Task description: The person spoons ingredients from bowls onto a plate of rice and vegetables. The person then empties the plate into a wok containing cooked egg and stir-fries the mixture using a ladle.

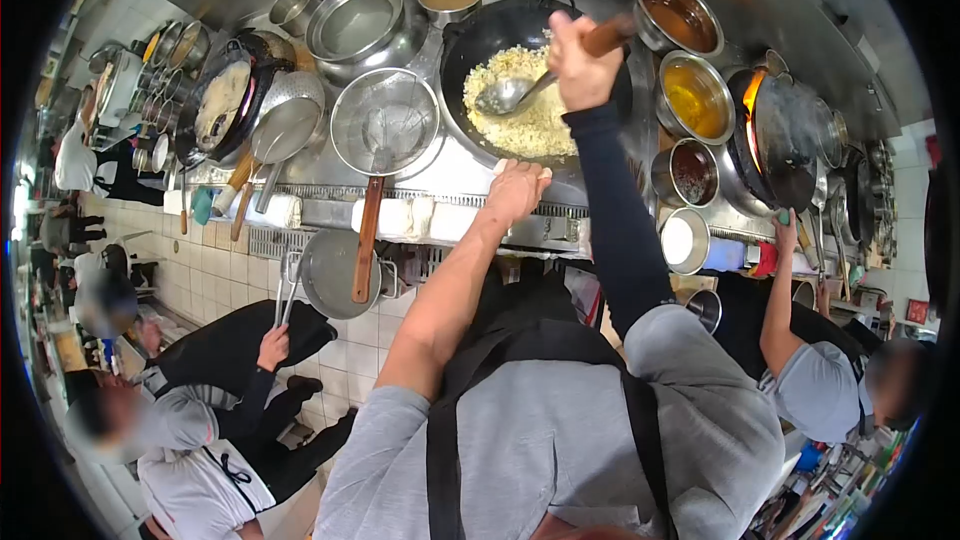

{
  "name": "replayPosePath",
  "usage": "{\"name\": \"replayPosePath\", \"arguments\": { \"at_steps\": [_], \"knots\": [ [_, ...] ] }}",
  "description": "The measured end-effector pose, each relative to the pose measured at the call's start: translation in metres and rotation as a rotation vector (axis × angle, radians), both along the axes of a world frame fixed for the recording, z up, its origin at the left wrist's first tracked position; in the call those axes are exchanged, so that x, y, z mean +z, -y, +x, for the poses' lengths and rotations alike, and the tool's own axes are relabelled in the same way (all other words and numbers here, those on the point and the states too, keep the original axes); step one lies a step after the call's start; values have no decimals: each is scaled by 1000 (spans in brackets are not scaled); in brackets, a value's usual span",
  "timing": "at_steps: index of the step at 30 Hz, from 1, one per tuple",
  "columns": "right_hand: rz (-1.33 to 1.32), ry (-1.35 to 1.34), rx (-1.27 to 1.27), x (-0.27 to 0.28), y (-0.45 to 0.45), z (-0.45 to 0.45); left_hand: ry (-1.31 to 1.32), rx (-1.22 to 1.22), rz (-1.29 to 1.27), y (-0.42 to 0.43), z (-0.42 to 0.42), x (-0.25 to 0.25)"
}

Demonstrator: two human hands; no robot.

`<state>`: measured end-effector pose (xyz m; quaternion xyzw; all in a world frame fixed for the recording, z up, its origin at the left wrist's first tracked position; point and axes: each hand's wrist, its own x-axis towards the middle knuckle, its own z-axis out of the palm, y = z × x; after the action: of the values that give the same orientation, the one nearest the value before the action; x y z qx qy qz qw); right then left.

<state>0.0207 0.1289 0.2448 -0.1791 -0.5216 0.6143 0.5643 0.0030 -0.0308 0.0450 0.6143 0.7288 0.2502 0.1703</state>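
Note:
A black wok [462, 118] holds a heap of fried rice [540, 125] with yellowish bits. My right hand [585, 65], above the wok's right side, is closed around the wooden handle of a ladle [505, 96]. The ladle's metal bowl rests in the rice, and its handle end is blurred. At the wok's near rim, my left hand [517, 190] is closed on a pale folded cloth [545, 176], of which only the edges show; the fingertips are partly hidden.
Left of the wok, a wire strainer [386, 125] lies near a metal pot [318, 40]. Bowls of yellow oil [694, 95] and brown liquid [680, 20] stand right. Flames [752, 95] rise beside another wok [790, 140]. Co-workers stand on both sides; one holds tongs [288, 290].

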Motion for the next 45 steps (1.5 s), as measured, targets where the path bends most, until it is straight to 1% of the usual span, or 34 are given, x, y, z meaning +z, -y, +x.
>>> {"name": "replayPosePath", "arguments": {
  "at_steps": [1,2,3,5,6,7,8,9,10,12,13,14,16,17,18,21,22,24,25,26,28,29,30,32,33,34,36,37,38,40,41,42,44,45],
  "knots": [
    [-30,0,-72,-43,-8,-11,-3,-28,-28,2,0,2],
    [-46,8,-74,-64,-27,-11,-13,-57,-42,-2,-2,7],
    [-75,-2,-79,-50,-39,-12,-10,-25,-77,-2,1,11],
    [-175,-40,-84,-5,-22,0,-13,-7,3,6,8,1],
    [-93,-34,-54,17,1,15,-17,7,52,1,4,-2],
    [-49,-18,-47,13,19,24,-20,-12,48,-3,0,3],
    [-5,-2,-41,-1,29,27,-24,-32,45,-7,-4,9],
    [-97,7,-38,-45,18,19,-19,-63,24,1,1,11],
    [-118,-43,24,-60,-3,20,-3,-48,29,3,6,10],
    [-153,-81,4,-26,-14,22,17,-4,42,4,6,6],
    [-131,-83,-11,-3,3,27,-31,-12,88,2,5,-7],
    [-27,-15,-41,8,20,36,-40,1,83,-5,3,-6],
    [-47,48,63,-32,32,34,-48,24,49,-1,7,-8],
    [-3,114,-102,-63,10,31,-24,6,35,10,14,-8],
    [-101,66,-48,-54,-6,34,-11,5,49,6,11,-1],
    [-83,66,3,6,23,50,7,28,89,11,7,3],
    [184,219,-92,4,38,56,12,27,106,11,8,2],
    [183,304,-180,-90,-2,47,-1,14,91,14,10,1],
    [98,223,-100,-83,-20,52,-8,11,87,14,9,1],
    [37,163,-108,-60,-38,57,-19,19,90,9,9,2],
    [-123,-3,118,-23,-53,68,-28,17,80,13,7,4],
    [-105,65,74,-1,-32,74,-17,33,75,13,9,7],
    [134,275,-126,1,-15,80,-4,45,66,10,10,8],
    [207,296,-78,-68,-32,78,-13,42,127,5,7,4],
    [25,227,13,-67,-48,84,-16,36,154,7,10,2],
    [-15,163,-52,-55,-66,84,-3,33,157,3,10,3],
    [-133,60,58,-20,-66,98,20,24,133,9,7,3],
    [19,252,-17,-3,-43,109,16,37,123,8,9,5],
    [281,408,-22,-16,-34,119,-2,48,137,2,8,7],
    [275,450,63,-68,-69,123,-34,67,148,6,14,6],
    [64,330,12,-44,-74,120,-26,40,156,7,12,5],
    [-151,106,95,-33,-95,121,-21,33,150,6,10,4],
    [15,172,99,1,-80,131,-10,24,134,7,8,6],
    [91,280,120,-21,-74,122,11,55,129,7,10,8]
  ]
}}
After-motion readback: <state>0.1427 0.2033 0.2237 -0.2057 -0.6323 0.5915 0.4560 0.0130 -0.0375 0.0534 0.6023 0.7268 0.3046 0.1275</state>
